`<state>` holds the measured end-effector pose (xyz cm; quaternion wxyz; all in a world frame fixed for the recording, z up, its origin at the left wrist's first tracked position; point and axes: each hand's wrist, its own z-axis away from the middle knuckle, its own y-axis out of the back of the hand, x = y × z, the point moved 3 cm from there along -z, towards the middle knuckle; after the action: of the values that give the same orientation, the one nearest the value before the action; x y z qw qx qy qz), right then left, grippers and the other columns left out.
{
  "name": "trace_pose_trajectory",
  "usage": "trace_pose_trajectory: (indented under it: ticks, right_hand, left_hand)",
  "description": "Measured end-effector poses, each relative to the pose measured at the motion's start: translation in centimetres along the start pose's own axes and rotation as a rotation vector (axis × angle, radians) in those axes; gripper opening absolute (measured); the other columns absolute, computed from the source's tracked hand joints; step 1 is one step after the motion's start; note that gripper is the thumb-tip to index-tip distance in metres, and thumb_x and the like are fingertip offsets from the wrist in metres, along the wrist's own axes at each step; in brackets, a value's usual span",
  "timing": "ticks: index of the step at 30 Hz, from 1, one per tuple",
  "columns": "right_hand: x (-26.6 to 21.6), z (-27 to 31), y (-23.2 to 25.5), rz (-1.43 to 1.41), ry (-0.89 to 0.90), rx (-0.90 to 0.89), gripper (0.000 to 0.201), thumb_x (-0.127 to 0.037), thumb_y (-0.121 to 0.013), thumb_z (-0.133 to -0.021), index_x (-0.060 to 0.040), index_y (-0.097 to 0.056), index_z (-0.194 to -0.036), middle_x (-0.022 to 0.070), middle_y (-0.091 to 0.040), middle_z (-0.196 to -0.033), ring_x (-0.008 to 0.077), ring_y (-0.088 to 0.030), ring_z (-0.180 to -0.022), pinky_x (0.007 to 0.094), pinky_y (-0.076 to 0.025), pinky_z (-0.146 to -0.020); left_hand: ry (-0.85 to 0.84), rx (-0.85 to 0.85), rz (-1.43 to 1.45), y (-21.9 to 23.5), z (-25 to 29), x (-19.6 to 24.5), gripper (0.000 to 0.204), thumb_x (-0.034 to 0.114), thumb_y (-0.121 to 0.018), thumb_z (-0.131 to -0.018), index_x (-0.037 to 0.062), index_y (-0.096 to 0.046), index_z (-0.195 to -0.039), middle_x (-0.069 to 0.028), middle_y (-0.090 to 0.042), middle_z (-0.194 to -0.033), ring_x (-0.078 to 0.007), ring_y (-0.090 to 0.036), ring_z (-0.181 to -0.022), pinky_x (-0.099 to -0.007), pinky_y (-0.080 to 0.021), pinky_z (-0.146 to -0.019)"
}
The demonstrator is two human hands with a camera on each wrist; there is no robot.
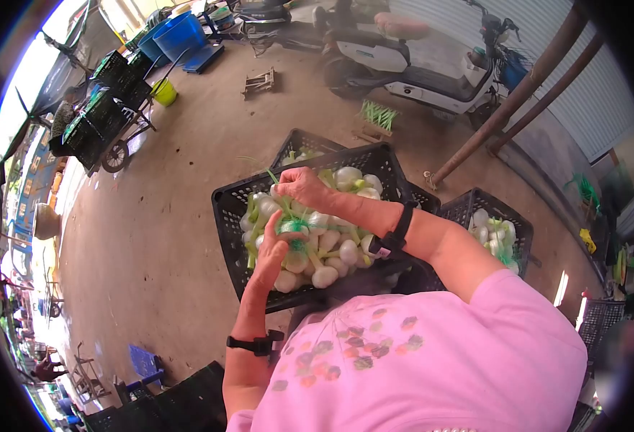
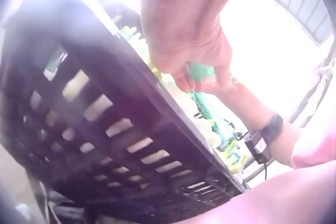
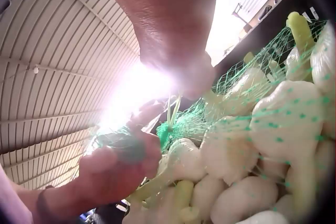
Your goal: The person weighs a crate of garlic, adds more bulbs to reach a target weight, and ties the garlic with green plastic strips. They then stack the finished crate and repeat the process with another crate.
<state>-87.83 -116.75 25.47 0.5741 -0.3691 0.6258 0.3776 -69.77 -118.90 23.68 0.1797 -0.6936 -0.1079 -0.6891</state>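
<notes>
White garlic bulbs (image 1: 325, 276) with short cut green stems fill a black plastic crate (image 1: 225, 237) in front of the person. Green net (image 3: 205, 121) stretches over part of them and gathers into a tight neck in the right wrist view. Around a bunched end of this green net (image 1: 295, 229), the left hand (image 1: 273, 241) curls its fingers over the crate's middle. Just beyond it, the right hand (image 1: 306, 189) pinches a thin green strip (image 3: 174, 111) that runs up from the gathered neck. The right fingertips are partly washed out by glare in the right wrist view.
Another crate (image 1: 468, 209) with bulbs and green net stands to the right; one more crate (image 1: 299, 137) lies behind. Green strips (image 1: 379, 115) rest on a small stool ahead. Parked scooters (image 1: 432, 79), a slanting pole (image 1: 511, 101) and a loaded cart (image 1: 108, 122) stand farther off.
</notes>
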Motion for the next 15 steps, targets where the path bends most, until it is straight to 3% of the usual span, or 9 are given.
trace_pose_trajectory:
  ticks: [2,5,7,8,9,12,15]
  right_hand:
    - [-0.5,1.0,0.2,0.013,0.033,0.011,0.016,-0.017,-0.065,-0.075,-0.0026,-0.061,-0.069,0.0023,-0.056,-0.059,0.0068,-0.048,-0.059,0.0273,-0.041,-0.054]
    - [-1.5,1.7,0.3,0.101,0.125,-0.003,0.016,-0.018,-0.063,-0.077,-0.0033,-0.059,-0.071,-0.0017,-0.053,-0.061,0.0048,-0.045,-0.059,0.0250,-0.038,-0.053]
    - [-0.8,1.9,0.0,0.082,0.152,-0.013,0.016,-0.018,-0.062,-0.079,-0.0042,-0.059,-0.072,-0.0053,-0.051,-0.064,0.0029,-0.043,-0.060,0.0226,-0.036,-0.051]
    - [-1.3,2.2,0.0,0.071,0.108,-0.002,0.015,-0.015,-0.062,-0.076,-0.0025,-0.059,-0.069,-0.0003,-0.053,-0.058,0.0053,-0.046,-0.059,0.0256,-0.039,-0.054]
    - [-1.2,2.3,-0.1,-0.007,0.079,-0.017,0.014,-0.015,-0.062,-0.076,-0.0029,-0.059,-0.069,-0.0025,-0.052,-0.061,0.0051,-0.045,-0.060,0.0252,-0.039,-0.054]
    - [-1.2,2.9,0.0,-0.036,0.082,0.004,0.013,-0.013,-0.062,-0.078,-0.0034,-0.059,-0.070,-0.0043,-0.050,-0.062,0.0046,-0.043,-0.060,0.0245,-0.037,-0.053]
    - [-0.9,2.8,0.4,-0.004,0.083,0.071,0.011,-0.010,-0.062,-0.079,-0.0040,-0.058,-0.070,-0.0052,-0.049,-0.062,0.0035,-0.042,-0.060,0.0229,-0.035,-0.053]
  left_hand:
    - [0.187,-0.021,0.499,-0.3,-0.1,0.2,0.043,0.032,-0.046,-0.095,0.0079,-0.041,-0.131,-0.0142,-0.061,-0.101,-0.0163,-0.057,-0.089,-0.0266,-0.042,-0.081]
    - [0.211,0.074,0.006,-0.5,-1.5,0.0,0.033,0.030,-0.048,-0.095,0.0056,-0.053,-0.117,-0.0118,-0.063,-0.093,-0.0122,-0.058,-0.074,-0.0250,-0.042,-0.070]
    - [0.131,0.239,-0.077,-0.8,-2.0,-2.0,0.031,0.030,-0.050,-0.094,0.0030,-0.057,-0.107,-0.0092,-0.063,-0.081,-0.0103,-0.054,-0.059,-0.0251,-0.040,-0.062]
    - [0.155,0.217,-0.047,-1.5,-2.0,-0.4,0.034,0.033,-0.048,-0.094,0.0023,-0.057,-0.105,-0.0080,-0.061,-0.073,-0.0114,-0.053,-0.056,-0.0259,-0.042,-0.059]
    - [0.182,0.191,-0.008,-2.0,-1.9,1.2,0.037,0.036,-0.047,-0.094,0.0017,-0.057,-0.104,-0.0068,-0.058,-0.065,-0.0125,-0.052,-0.053,-0.0268,-0.043,-0.057]
    - [0.508,0.154,0.502,-1.4,-1.7,1.7,0.045,0.043,-0.043,-0.094,0.0012,-0.059,-0.100,-0.0060,-0.053,-0.058,-0.0146,-0.050,-0.047,-0.0293,-0.046,-0.054]
    - [0.526,0.145,0.361,-0.2,-1.8,0.5,0.053,0.050,-0.038,-0.093,0.0013,-0.059,-0.094,-0.0062,-0.051,-0.056,-0.0162,-0.049,-0.046,-0.0333,-0.048,-0.050]
